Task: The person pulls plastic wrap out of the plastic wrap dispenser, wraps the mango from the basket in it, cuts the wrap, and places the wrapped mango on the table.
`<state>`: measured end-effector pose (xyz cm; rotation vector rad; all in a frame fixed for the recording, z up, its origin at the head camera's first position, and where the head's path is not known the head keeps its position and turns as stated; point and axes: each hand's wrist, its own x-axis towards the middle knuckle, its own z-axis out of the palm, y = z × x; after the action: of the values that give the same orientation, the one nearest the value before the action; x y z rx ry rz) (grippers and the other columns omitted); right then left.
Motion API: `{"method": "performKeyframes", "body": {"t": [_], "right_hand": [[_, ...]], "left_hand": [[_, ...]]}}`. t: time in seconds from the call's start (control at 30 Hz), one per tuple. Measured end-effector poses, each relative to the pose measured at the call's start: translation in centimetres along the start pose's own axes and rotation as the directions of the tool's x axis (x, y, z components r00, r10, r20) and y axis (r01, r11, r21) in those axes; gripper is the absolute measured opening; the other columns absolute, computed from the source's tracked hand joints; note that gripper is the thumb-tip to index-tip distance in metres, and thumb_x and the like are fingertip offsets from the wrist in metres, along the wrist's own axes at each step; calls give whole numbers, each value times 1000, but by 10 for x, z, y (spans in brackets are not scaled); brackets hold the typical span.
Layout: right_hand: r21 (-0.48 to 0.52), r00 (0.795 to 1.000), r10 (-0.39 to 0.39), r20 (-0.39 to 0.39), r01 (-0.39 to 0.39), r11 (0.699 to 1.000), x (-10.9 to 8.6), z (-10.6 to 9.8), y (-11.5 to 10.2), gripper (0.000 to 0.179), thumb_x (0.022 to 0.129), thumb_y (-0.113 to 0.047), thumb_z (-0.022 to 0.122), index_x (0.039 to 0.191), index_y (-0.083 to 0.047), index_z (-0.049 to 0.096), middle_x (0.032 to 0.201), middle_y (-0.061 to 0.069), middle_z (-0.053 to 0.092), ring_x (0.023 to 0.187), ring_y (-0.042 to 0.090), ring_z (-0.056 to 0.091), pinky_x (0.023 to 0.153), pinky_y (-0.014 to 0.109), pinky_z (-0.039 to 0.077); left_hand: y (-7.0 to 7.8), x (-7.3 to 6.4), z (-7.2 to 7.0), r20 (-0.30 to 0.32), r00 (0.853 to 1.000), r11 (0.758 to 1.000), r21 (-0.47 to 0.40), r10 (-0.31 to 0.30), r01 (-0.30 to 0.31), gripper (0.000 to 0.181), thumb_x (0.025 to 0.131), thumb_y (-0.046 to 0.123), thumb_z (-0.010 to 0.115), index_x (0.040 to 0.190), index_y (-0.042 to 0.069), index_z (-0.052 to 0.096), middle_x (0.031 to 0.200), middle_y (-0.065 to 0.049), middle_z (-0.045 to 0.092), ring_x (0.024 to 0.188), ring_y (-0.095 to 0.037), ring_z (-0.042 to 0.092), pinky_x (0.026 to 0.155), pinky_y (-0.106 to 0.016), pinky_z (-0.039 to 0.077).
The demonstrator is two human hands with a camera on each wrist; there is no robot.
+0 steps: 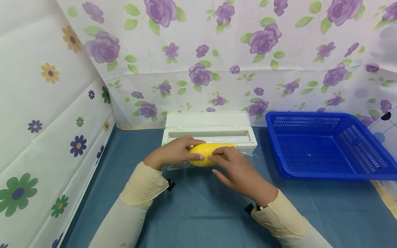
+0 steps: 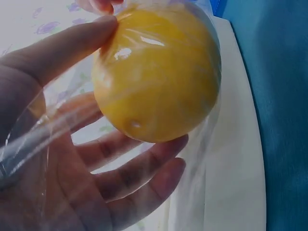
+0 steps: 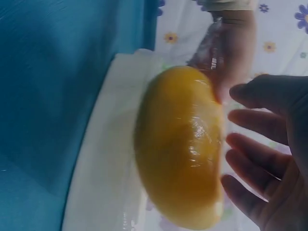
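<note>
A smooth yellow mango [image 1: 203, 150], oblong and slightly curved, is covered by clear cling film [image 1: 180, 166] that shines in both wrist views. My left hand [image 1: 175, 151] holds its left end, thumb on one side and fingers spread along the other; film also stretches across this hand in the left wrist view. At the mango's right part is my right hand [image 1: 235, 170], fingers loosely bent, fingertips close beside the wrapped surface in the right wrist view. Just behind the mango stands a white cling film box [image 1: 252, 141] with its lid [image 1: 207, 119] raised and a roll inside.
To the right sits a blue plastic basket [image 1: 279, 162] with perforated sides. A blue-green cloth [image 1: 198, 220] covers the table. Flowered sheets [image 1: 186, 41] hang behind and along the left side.
</note>
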<state>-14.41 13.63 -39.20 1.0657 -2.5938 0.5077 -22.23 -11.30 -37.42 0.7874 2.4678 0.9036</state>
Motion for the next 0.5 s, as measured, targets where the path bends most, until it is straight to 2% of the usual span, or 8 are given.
{"method": "performKeyframes", "body": {"t": [0.1, 0.27, 0.43, 0.5], "right_hand": [[-34, 999, -1, -46, -1, 999, 0, 6, 6, 43, 93, -25, 74, 134, -14, 66, 135, 8, 56, 126, 27, 51, 107, 48, 45], [-59, 996, 6, -94, -11, 998, 0, 16, 15, 51, 90, -23, 77, 138, -15, 62, 141, 9, 54, 131, 31, 48, 111, 52, 41], [-68, 995, 14, -97, -21, 998, 1, 23, 23, 62, 89, -22, 79, 145, -14, 55, 143, 9, 53, 135, 32, 47, 114, 55, 36], [-73, 996, 14, -89, -20, 997, 2, 25, 26, 65, 88, -22, 79, 147, -13, 53, 145, 10, 52, 135, 32, 47, 115, 55, 36]], "left_hand": [[-1, 3, -2, 15, 1000, 1000, -22, 0, 1, 60, 97, 48, 64, 150, 25, 50, 123, -4, 59, 102, -20, 58, 90, -39, 50], [-4, 7, -5, 42, 999, 1000, 7, 6, -6, 59, 98, 48, 62, 151, 25, 49, 120, -4, 59, 102, -20, 58, 89, -39, 50], [-5, 11, -7, 63, 998, 1000, 20, -5, 4, 60, 98, 50, 62, 151, 24, 49, 118, -5, 59, 104, -21, 58, 91, -40, 50], [-4, 13, -8, 69, 998, 1000, 11, -13, 12, 62, 98, 50, 62, 151, 22, 48, 125, -6, 60, 110, -22, 59, 95, -42, 50]]}}
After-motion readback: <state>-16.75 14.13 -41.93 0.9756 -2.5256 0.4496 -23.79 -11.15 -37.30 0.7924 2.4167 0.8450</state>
